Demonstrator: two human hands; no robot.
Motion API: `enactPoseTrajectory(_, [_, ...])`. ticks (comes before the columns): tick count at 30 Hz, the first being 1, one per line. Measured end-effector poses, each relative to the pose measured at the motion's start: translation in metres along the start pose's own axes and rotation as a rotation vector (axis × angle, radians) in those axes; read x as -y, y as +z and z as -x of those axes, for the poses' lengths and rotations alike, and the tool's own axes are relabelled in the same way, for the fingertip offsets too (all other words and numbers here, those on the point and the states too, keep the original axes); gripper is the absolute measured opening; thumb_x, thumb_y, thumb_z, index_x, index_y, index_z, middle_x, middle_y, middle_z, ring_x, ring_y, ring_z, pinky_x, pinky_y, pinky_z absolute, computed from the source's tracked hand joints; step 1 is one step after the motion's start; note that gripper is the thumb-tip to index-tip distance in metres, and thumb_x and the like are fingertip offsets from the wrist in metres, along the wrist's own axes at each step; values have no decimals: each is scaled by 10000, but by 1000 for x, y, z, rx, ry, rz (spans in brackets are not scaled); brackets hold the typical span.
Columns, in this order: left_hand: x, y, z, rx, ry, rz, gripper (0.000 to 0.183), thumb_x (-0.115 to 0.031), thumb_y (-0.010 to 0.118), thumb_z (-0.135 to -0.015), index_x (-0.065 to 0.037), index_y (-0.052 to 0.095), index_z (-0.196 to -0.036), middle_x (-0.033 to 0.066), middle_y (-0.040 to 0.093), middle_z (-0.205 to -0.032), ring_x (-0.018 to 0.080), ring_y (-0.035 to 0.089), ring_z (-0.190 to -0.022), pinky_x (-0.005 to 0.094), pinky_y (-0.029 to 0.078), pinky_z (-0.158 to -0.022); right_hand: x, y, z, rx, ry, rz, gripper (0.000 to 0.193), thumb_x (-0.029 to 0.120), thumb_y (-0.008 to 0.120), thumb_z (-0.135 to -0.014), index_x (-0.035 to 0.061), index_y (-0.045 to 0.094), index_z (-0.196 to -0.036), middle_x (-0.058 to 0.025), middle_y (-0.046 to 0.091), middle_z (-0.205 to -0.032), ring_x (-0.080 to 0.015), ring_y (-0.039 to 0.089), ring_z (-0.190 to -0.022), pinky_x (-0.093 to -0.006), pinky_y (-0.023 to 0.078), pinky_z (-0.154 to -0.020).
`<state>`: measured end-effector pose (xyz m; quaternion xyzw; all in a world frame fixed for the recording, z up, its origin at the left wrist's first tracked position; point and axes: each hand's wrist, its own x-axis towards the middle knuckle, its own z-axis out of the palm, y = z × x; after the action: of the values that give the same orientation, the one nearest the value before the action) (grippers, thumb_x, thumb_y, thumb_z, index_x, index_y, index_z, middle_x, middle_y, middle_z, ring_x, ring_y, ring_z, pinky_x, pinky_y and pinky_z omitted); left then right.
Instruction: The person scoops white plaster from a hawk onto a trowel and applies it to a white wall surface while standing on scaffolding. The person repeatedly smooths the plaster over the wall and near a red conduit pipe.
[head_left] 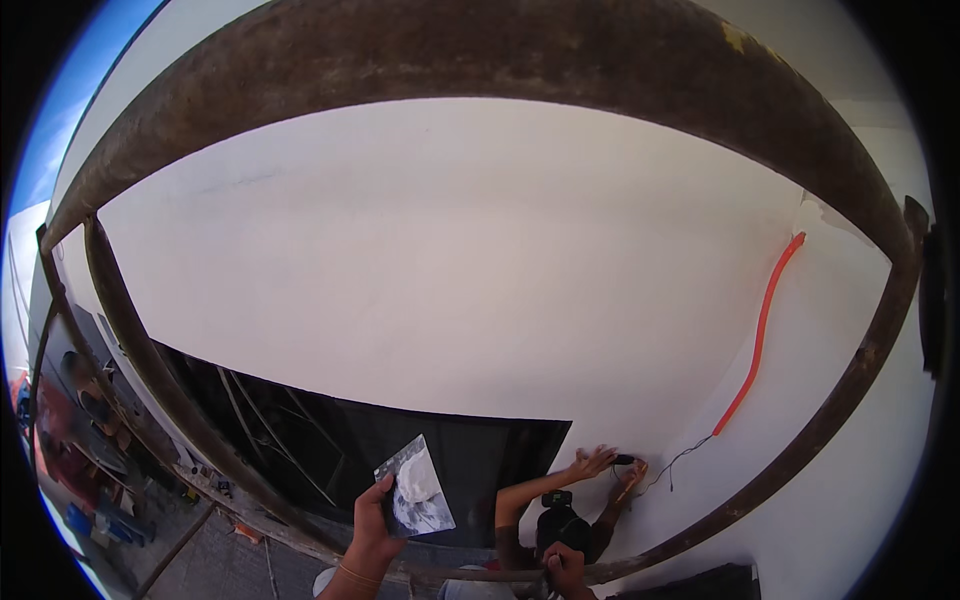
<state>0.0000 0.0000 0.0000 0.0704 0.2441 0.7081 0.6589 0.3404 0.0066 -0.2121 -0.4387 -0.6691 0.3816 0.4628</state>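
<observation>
White plastered wall (450, 270) fills the view behind a rusty scaffold pipe (480, 50), an orange conduit (760, 335) running down its right side. Left hand (372, 518) grips a metal plate (415, 487) smeared with white putty, fingers closed on its edge; right hand (565, 568) curls on the lower pipe. Below, another person's hands (610, 465) touch the wall

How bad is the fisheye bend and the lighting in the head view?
Head view: heavy barrel bend, the rusty rail arcs across the top and corners go black. Bright daylight washes the white wall nearly featureless; the dark opening loses detail. The left hand and its plaster-smeared metal plate read fairly sharp; the right hand sits cropped at the lower edge.
</observation>
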Motion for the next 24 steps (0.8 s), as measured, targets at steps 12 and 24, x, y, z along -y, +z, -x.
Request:
enactPoseTrajectory(12, [18, 43, 5, 189, 132, -52, 344, -318, 511, -1070, -47, 616, -1255, 97, 710, -1181, 261, 708, -1059, 433, 560, -957, 104, -72, -111, 109, 577, -1174, 310, 383, 617, -1033, 128, 640, -1209, -37, 692, -1039, -184, 711, -884, -364, 585, -788])
enactPoseTrajectory(24, [5, 69, -3, 138, 422, -122, 292, -289, 590, -1055, -46, 602, -1216, 61, 705, -1086, 167, 714, -919, 340, 589, -785, 315, -66, -191, 397, -1104, 805, 757, -141, 682, -621, 175, 646, -1309, -58, 643, -1160, -301, 638, -1064, -412, 532, -900])
